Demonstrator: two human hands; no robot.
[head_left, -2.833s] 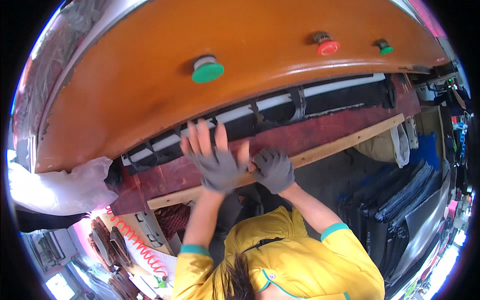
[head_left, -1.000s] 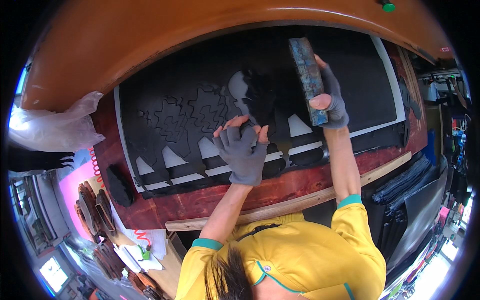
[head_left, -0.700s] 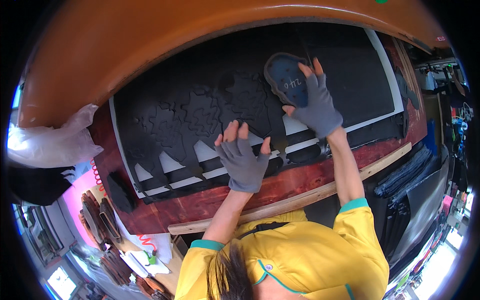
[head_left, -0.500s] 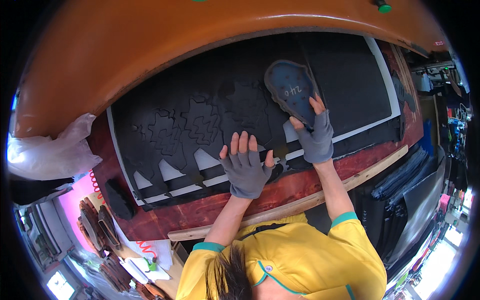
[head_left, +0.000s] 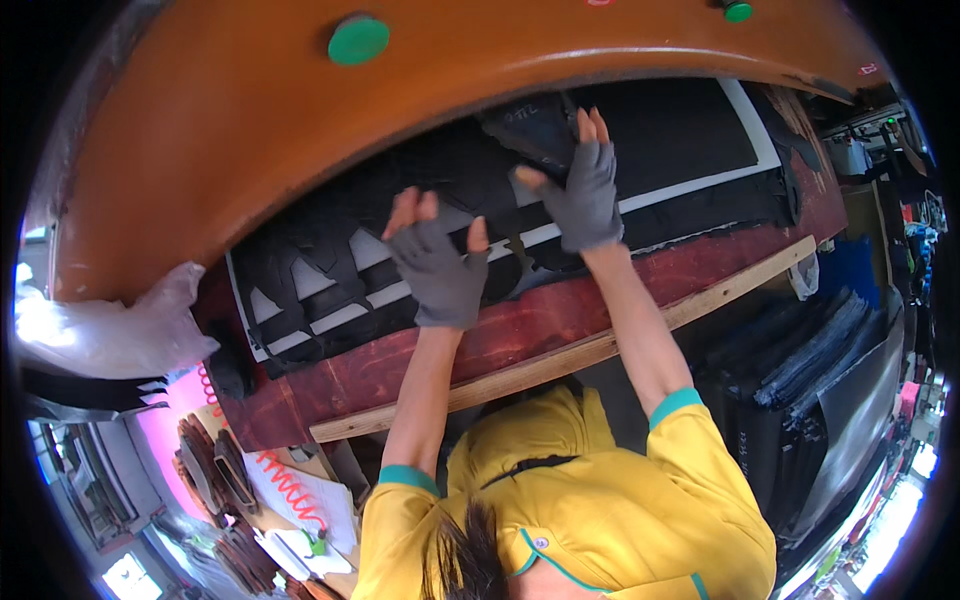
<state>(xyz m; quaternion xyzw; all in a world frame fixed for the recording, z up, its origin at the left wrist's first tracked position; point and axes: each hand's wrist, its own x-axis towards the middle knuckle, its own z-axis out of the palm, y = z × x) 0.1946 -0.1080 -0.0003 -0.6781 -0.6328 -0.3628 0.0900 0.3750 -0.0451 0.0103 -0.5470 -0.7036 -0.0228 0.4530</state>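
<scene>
Left hand (head_left: 437, 268), in a grey fingerless glove: laid flat with fingers released and spread, palm pressing on the black sheet material (head_left: 420, 215), grasping nothing. Right hand (head_left: 583, 190), same glove type: fingers clenched on the lower edge of a dark, shoe-sole-shaped cutting die (head_left: 535, 128), which lies on the black sheet just under the overhang of the orange press head (head_left: 300, 130). Black sheet material: spread across a white cutting board (head_left: 690, 180) and riddled with cut-out gaps that expose white patches near the left hand. White board: rests on a dark red surface (head_left: 560, 320) edged at the front by a pale wooden strip (head_left: 560, 362). Press head: curved orange body spanning the top of the view, bearing a green round button (head_left: 358, 40) at left and a smaller green one (head_left: 738, 12) at right. Clear plastic bag (head_left: 100, 325): bunched at the left end of the surface. Stacked dark sheets (head_left: 820, 350): stand at the right, below the surface. Coiled orange-red hose (head_left: 290, 485): lower left, near papers. The person wears a yellow shirt with teal cuffs.
</scene>
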